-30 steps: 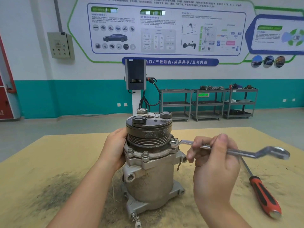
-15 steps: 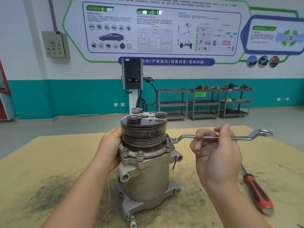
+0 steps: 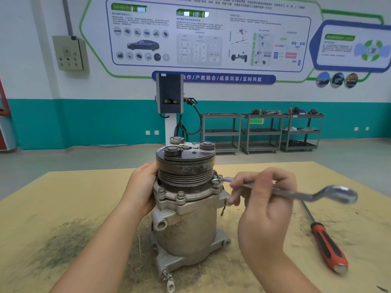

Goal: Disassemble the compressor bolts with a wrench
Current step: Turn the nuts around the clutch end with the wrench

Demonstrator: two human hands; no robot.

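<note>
Wrench (image 3: 296, 192) swung nearer; right hand (image 3: 262, 210) grips it.

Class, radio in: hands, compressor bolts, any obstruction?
Left hand steadies compressor. Right hand grips wrench, ring end on flange bolt. Screwdriver lies apart, nothing blocking.

Compressor (image 3: 186, 210): upright on the table (image 3: 63, 197), centre.
Left hand (image 3: 141, 187): against the compressor's left side, at the pulley.
Wrench (image 3: 296, 192): right of the compressor, one ring end on a bolt (image 3: 216, 181) at the right of the flange, the other end out to the right, above the table.
Right hand (image 3: 262, 199): round the wrench shaft, just right of the compressor.
Screwdriver (image 3: 325, 242): on the table, right of the right hand, under the wrench's outer end.
Charger post (image 3: 170, 96): on the floor behind the table.
Carts (image 3: 262, 132): three in a row along the back wall, right of the post.
Box (image 3: 69, 52): on the wall, upper left.
</note>
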